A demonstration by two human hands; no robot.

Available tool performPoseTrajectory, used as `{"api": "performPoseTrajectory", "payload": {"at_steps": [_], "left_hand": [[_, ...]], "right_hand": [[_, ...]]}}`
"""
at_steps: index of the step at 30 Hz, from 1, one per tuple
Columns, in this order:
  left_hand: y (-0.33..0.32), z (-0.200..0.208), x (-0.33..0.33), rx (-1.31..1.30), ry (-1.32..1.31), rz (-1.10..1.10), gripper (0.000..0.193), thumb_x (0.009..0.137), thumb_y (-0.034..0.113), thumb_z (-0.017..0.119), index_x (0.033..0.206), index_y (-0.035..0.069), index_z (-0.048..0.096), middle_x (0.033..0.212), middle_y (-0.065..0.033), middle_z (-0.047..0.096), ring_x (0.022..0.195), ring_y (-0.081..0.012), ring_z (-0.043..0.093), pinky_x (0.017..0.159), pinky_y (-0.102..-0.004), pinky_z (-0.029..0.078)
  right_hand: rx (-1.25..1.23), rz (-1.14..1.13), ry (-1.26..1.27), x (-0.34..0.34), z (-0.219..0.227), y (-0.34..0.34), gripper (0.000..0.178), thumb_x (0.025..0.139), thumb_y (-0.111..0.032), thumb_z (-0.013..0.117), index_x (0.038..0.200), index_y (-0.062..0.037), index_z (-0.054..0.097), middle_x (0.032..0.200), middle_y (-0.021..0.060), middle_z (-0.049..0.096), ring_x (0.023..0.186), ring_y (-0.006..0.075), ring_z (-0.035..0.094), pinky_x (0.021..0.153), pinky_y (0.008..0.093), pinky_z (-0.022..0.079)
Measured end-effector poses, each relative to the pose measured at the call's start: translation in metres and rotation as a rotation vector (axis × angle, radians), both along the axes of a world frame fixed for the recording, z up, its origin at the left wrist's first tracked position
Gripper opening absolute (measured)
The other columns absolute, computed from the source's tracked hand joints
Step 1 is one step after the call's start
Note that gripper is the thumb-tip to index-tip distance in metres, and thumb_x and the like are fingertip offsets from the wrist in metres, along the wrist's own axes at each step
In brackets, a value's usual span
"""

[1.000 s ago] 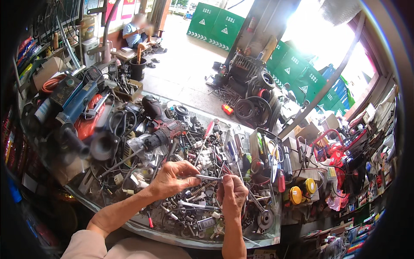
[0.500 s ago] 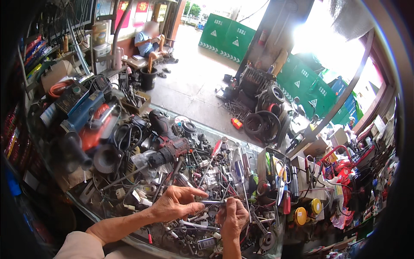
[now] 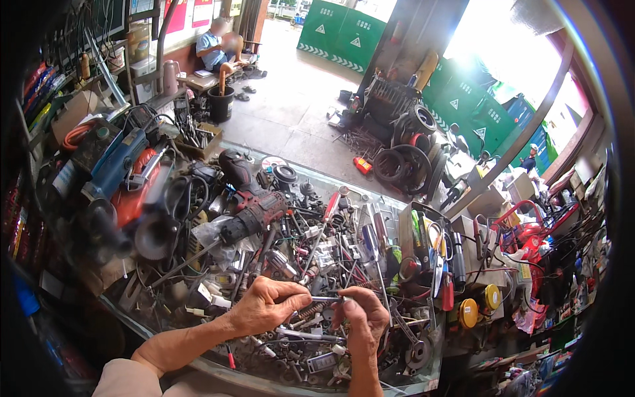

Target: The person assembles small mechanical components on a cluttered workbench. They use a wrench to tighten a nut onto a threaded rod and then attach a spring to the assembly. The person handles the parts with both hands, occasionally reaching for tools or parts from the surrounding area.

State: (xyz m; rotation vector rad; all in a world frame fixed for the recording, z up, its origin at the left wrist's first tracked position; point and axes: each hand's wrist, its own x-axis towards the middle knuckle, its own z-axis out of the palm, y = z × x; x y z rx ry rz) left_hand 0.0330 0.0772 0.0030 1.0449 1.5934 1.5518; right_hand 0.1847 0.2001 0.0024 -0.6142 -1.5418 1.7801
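Between my two hands, above the heap of small parts, a slim silvery metal rod (image 3: 326, 299) is held nearly level. My left hand (image 3: 270, 306) pinches its left end between thumb and fingertips. At the other end, the thumb and fingers of my right hand (image 3: 362, 316) close round it, hiding that tip. Loose screws, springs and fittings lie on the bench below, with a small grey rectangular piece (image 3: 322, 362) near my right hand. A wrench (image 3: 408, 331) rests just right of that hand.
A red-and-black cordless drill (image 3: 251, 205) lies beyond my left hand. At the right stands a tool tin (image 3: 405, 228) with scissors (image 3: 435, 258) and screwdrivers. Yellow-lidded jars (image 3: 468, 313) are beside it. A blue power tool (image 3: 119, 162) sits far left. A person (image 3: 215, 49) sits by the doorway.
My left fingers, parted near the rod before, have closed in a pinch on its left end. My right hand still grips the other end. The whole view has shifted slightly.
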Motion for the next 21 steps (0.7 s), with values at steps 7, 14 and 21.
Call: {"api": "performPoseTrajectory", "payload": {"at_steps": [7, 14, 21], "left_hand": [[-0.001, 0.004, 0.002, -0.032, 0.090, 0.024, 0.017, 0.090, 0.010, 0.065, 0.098, -0.004, 0.069, 0.077, -0.0081, 0.070, 0.067, -0.0053, 0.056, 0.058, -0.0248, 0.047], [0.007, -0.010, 0.001, -0.057, 0.056, 0.094, 0.015, 0.091, 0.010, 0.064, 0.092, -0.004, 0.068, 0.064, -0.0013, 0.060, 0.062, -0.0054, 0.049, 0.053, -0.0264, 0.043], [-0.009, 0.017, -0.019, 0.055, -0.269, 0.221, 0.023, 0.094, 0.021, 0.063, 0.091, -0.001, 0.069, 0.057, 0.0005, 0.058, 0.041, -0.0008, 0.044, 0.033, -0.0170, 0.031]], "right_hand": [[0.209, -0.102, -0.355, -0.004, -0.008, 0.006, 0.037, 0.094, -0.031, 0.064, 0.070, -0.0024, 0.060, 0.055, -0.0027, 0.050, 0.046, 0.0044, 0.045, 0.042, 0.0205, 0.033], [0.048, -0.111, -0.276, -0.010, -0.014, 0.010, 0.035, 0.092, -0.025, 0.068, 0.066, -0.0040, 0.058, 0.055, -0.0051, 0.051, 0.048, 0.0006, 0.042, 0.042, 0.0196, 0.028], [0.251, 0.113, -0.320, 0.001, -0.001, 0.011, 0.027, 0.087, -0.024, 0.074, 0.073, -0.0024, 0.066, 0.057, -0.0025, 0.059, 0.050, 0.0014, 0.048, 0.043, 0.0194, 0.035]]}}
